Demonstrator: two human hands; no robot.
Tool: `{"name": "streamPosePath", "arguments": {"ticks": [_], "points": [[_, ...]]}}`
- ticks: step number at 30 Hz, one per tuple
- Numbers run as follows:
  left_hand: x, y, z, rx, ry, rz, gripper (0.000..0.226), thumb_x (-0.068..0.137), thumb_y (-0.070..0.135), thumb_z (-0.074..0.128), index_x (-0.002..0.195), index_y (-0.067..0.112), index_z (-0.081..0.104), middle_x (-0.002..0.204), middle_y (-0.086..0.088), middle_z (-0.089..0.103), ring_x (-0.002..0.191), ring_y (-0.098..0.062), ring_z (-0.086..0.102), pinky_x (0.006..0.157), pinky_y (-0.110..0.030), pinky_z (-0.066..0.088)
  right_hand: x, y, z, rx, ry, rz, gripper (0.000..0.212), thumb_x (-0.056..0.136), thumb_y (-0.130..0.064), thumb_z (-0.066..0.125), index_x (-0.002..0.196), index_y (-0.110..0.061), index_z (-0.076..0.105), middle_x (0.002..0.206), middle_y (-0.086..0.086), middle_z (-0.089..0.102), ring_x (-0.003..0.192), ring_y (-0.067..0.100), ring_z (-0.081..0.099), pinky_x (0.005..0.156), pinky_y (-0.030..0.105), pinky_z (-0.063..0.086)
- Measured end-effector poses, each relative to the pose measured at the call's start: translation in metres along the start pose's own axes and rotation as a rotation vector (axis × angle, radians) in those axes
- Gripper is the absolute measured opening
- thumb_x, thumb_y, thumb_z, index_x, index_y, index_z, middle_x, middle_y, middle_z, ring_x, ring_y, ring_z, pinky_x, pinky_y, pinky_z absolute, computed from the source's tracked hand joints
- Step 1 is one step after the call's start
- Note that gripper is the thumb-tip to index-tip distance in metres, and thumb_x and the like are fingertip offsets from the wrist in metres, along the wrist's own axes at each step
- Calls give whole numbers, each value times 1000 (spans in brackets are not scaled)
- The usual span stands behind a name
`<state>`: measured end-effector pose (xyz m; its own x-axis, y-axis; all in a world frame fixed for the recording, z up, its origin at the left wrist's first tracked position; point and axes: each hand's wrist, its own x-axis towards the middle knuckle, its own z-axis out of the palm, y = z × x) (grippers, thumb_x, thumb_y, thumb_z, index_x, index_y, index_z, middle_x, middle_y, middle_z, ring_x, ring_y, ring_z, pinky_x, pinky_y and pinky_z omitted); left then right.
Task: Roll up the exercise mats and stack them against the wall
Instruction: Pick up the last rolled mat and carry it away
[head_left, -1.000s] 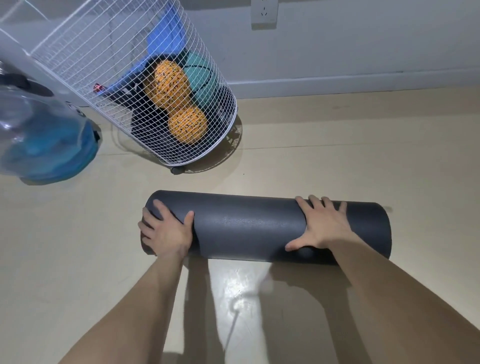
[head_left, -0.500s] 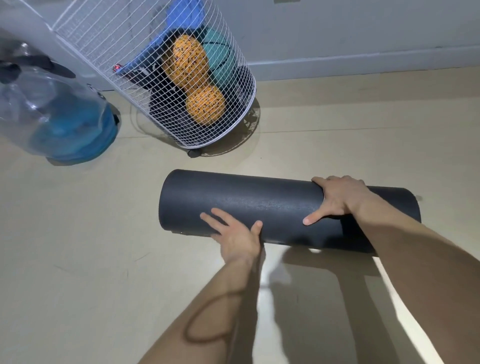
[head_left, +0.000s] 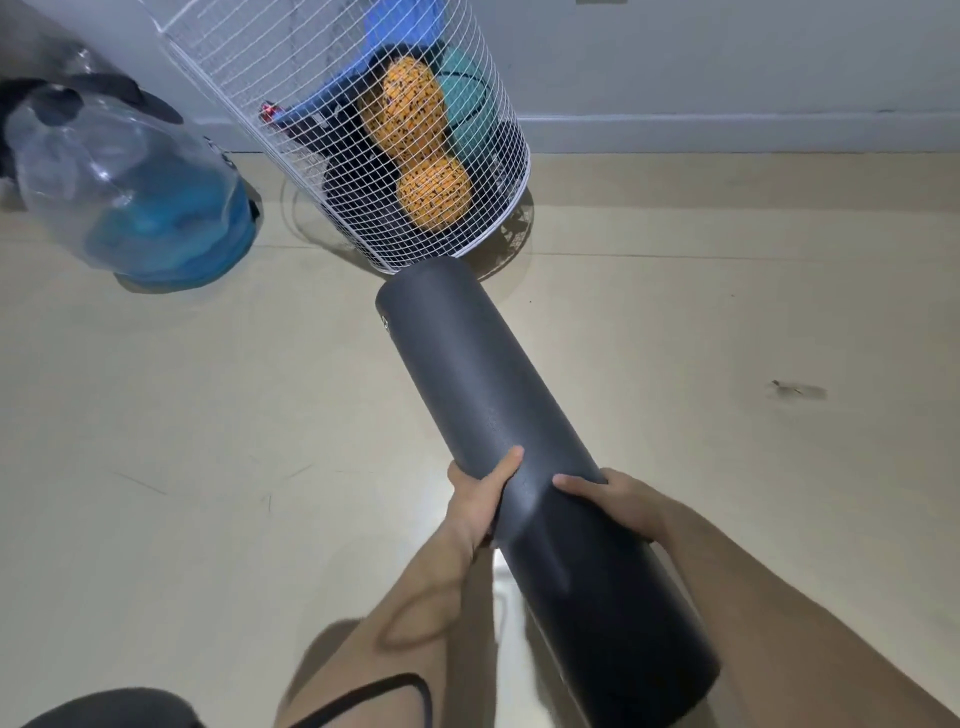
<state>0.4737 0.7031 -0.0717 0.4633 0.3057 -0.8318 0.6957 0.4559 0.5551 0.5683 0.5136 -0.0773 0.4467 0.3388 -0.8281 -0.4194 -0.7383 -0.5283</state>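
At the far left a clear plastic jug (head_left: 124, 192) with something blue inside stands on the floor (head_left: 182, 415), its top cut off by the frame. Next to it leans a white wire basket (head_left: 498, 171) holding orange studded balls (head_left: 415, 156) and a teal ball (head_left: 467, 109); darker things behind them are hard to make out. The rolled black mat (head_left: 483, 405) slants from the basket's foot down toward the person, far end just beside the wire. The left hand (head_left: 475, 501) curls under its left flank, thumb pressed on top. The right hand (head_left: 618, 501) wraps the right side, fingers hidden behind the roll. Whether the mat's far end touches the floor, I can't tell.
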Motion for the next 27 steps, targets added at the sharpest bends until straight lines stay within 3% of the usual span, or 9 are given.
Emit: {"name": "streamPosePath", "arguments": {"ticks": [4, 8, 11, 15, 19, 23, 27], "points": [[6, -4, 1, -38, -16, 17, 113, 51, 60, 97, 142, 32, 37, 124, 3, 71, 105, -25, 75, 88, -51, 63, 7, 7, 1, 37, -22, 7, 98, 51, -90, 79, 129, -32, 64, 111, -12, 77, 101, 14, 75, 98, 38, 55], [3, -5, -5, -51, -36, 81, 85, 64, 45, 96, 135, 19, 56, 115, -2, 78, 100, -24, 77, 93, -49, 61, -10, -1, -1, 17, -90, 39, 68, 76, -75, 73, 128, -33, 59, 108, -12, 71, 93, 9, 69, 70, 29, 50], [2, -7, -14, -43, -110, 70, 71, 73, 42, 91, 133, 16, 62, 116, -4, 78, 104, -25, 76, 98, -47, 59, -13, 4, 6, 99, -104, 70, 64, 81, -75, 67, 131, -34, 59, 113, -10, 71, 97, 12, 69, 75, 31, 49], [1, -8, -22, -44, -162, 42, 67, 79, 42, 87, 134, 13, 63, 119, -8, 77, 108, -29, 75, 95, -45, 60, 0, 21, 24, 300, -82, 36, 100, 57, -73, 89, 136, -24, 53, 122, -5, 72, 101, 14, 75, 92, 35, 58], [8, -17, -32, -128, -203, -9, 63, 87, 39, 81, 139, 11, 58, 125, -14, 74, 114, -34, 72, 100, -49, 57, 4, 14, 31, 264, -72, -14, 82, 61, -65, 92, 125, -27, 58, 117, -7, 73, 100, 12, 74, 88, 31, 58], [8, -21, -32, -200, -212, -19, 50, 97, 34, 70, 139, 10, 57, 125, -17, 73, 114, -36, 72, 98, -51, 58, 11, 15, 38, 256, -38, -21, 102, 44, -71, 96, 132, -33, 62, 117, -11, 75, 101, 11, 75, 95, 36, 58], [10, -19, -26, -158, -146, 21, 50, 90, 34, 78, 132, 11, 63, 117, -13, 77, 107, -33, 75, 99, -51, 58, 7, 10, 33, 242, -9, -62, 103, 52, -61, 97, 141, -33, 54, 128, -12, 69, 111, 11, 70, 102, 35, 54]]}}
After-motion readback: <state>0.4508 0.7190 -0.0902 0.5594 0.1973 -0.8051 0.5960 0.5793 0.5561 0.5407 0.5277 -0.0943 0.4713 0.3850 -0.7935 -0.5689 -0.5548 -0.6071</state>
